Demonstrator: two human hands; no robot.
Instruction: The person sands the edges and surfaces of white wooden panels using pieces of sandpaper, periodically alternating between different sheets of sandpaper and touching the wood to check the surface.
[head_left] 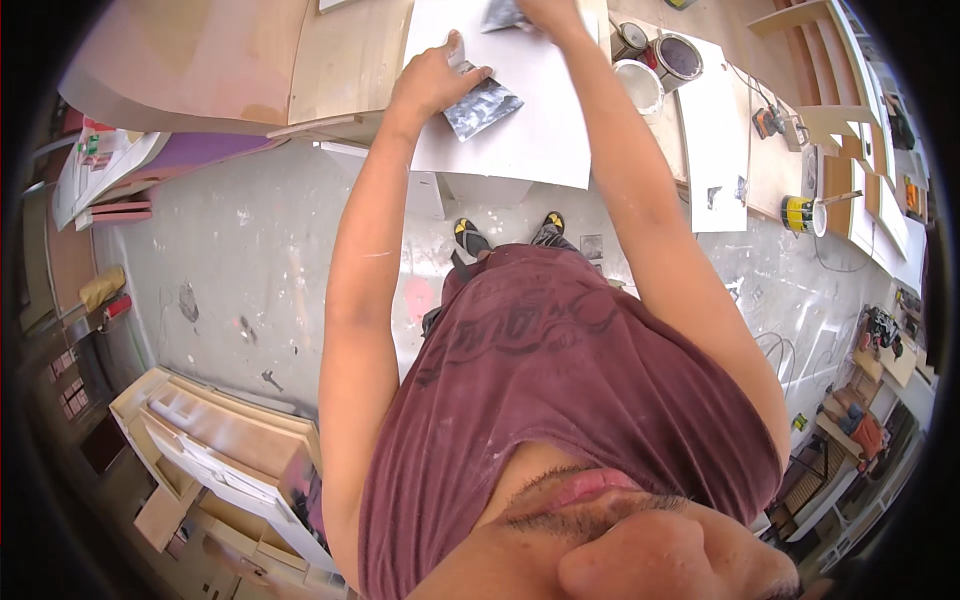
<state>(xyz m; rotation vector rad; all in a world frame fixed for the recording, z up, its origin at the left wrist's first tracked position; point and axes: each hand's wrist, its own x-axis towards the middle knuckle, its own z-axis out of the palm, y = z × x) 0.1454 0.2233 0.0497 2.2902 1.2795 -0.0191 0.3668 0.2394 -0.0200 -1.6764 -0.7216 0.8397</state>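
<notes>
My left hand (432, 84) rests on a white panel (520, 140), its thumb over a grey sheet of sandpaper (484, 108) mottled with white. One finger points away from me, and part of the sheet shows between it and the thumb. Further off, at the upper edge, my right hand (552, 14) is partly cut off by the picture. It presses on a second grey piece of sandpaper (503, 14), which lies against the same panel and looks smeared by motion. The fingers of that hand are mostly hidden.
Open paint cans (678, 60) and a white tub (640, 86) stand right of the panel. Further right are another white board (715, 150) and a yellow bucket (800, 214). A curved wooden piece (200, 70) lies left. Wooden drawers or frames (225, 430) stand lower left.
</notes>
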